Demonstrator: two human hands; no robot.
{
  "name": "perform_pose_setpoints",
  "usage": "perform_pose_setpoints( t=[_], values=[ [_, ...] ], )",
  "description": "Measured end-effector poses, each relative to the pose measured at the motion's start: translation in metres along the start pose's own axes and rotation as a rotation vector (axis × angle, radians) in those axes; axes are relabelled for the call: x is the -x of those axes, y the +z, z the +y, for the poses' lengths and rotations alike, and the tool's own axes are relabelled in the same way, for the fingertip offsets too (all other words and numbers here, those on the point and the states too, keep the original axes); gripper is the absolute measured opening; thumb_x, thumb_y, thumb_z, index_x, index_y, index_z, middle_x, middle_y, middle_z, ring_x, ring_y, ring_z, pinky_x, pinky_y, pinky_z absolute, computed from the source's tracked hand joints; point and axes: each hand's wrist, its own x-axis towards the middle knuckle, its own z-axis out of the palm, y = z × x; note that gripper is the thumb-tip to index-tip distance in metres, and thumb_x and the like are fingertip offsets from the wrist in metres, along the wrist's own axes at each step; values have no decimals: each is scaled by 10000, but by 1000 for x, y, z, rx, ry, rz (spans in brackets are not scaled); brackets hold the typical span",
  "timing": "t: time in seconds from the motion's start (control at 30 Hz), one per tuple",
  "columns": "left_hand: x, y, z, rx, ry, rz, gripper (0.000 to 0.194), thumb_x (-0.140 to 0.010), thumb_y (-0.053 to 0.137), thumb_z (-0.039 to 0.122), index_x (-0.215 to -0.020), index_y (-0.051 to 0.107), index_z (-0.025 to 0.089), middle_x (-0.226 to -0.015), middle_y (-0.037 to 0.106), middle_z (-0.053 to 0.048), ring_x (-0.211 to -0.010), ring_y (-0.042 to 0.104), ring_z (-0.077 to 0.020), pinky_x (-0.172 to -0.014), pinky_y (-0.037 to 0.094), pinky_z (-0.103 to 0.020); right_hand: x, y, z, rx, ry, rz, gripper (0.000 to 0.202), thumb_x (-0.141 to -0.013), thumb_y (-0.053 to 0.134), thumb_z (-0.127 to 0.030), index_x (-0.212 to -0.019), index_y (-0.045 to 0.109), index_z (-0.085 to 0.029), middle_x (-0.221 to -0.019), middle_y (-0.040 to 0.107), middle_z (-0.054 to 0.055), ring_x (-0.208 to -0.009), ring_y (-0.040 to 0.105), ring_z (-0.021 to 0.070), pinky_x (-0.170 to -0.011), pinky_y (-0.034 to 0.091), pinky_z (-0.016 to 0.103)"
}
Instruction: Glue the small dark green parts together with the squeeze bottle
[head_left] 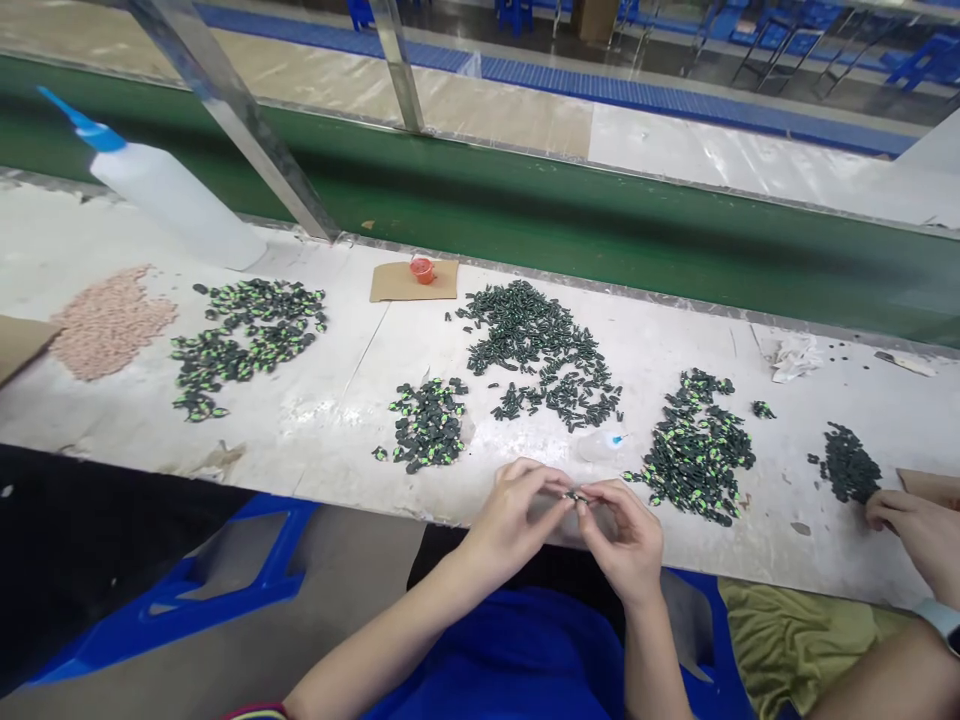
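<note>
Near the table's front edge, my left hand and my right hand meet fingertip to fingertip. Both pinch one small dark green piece between thumbs and forefingers; its details are too small to tell. Just beyond my left hand lies a pile of dark parts with bright green marks. A small clear bottle with a blue tip lies behind my right hand. Farther back spreads a pile of loose dark green pieces. To the right of my right hand is another green-marked pile.
At the left are a large white bottle, a pink pile and a green-marked pile. A red cup sits on cardboard. Another person's hand touches a dark pile at the right. Behind runs a green belt.
</note>
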Motion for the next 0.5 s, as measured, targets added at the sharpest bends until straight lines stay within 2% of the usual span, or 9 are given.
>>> perform_pose_setpoints(
  t=[0.1, 0.2, 0.27, 0.3, 0.37, 0.5],
  values=[
    [-6, -3, -8, -178, 32, 35, 274, -865, 610, 257, -1137, 584, 235, -1017, 717, -48, -1084, 564, -240, -944, 388, -415, 3, -19, 6, 219, 0, 97, 53, -834, 599, -164, -852, 638, -197, -772, 658, 39, -687, 631, 161, -623, 544, 292],
    [-15, -28, -18, -454, -14, 240, 156, -890, 564, 222, -1023, 645, 235, -1062, 712, -55, -1116, 528, -273, -951, 312, -466, 0, -31, 10, 496, -18, 345, 57, -836, 611, -209, -857, 655, -181, -826, 665, 69, -724, 635, 186, -668, 543, 334],
    [-21, -50, -24, -614, -83, 388, 160, -907, 524, 214, -961, 674, 221, -1029, 716, -76, -1084, 519, -294, -910, 298, -473, -5, -33, 11, 594, -39, 456, 141, -821, 648, -252, -935, 662, -170, -919, 667, 105, -820, 639, 224, -722, 543, 379],
    [-24, -59, -26, -676, -117, 423, 176, -911, 509, 211, -943, 682, 213, -1020, 715, -85, -1072, 513, -302, -887, 295, -472, -8, -31, 12, 615, -58, 465, 197, -814, 665, -275, -980, 657, -169, -964, 662, 119, -880, 632, 245, -760, 538, 405],
    [-28, -73, -29, -767, -163, 415, 183, -898, 512, 196, -886, 694, 202, -967, 718, -96, -1046, 504, -315, -856, 290, -468, -15, -23, 14, 636, -97, 413, 294, -808, 682, -334, -1051, 637, -176, -1008, 652, 127, -988, 595, 284, -838, 510, 463],
    [-31, -76, -33, -878, -228, 380, 154, -869, 573, 271, -838, 698, 187, -926, 706, -124, -1022, 489, -339, -840, 286, -476, -26, -1, 21, 643, -96, 267, 372, -807, 664, -450, -1061, 610, -184, -1050, 644, 140, -1129, 474, 344, -904, 457, 545]
  ],
)
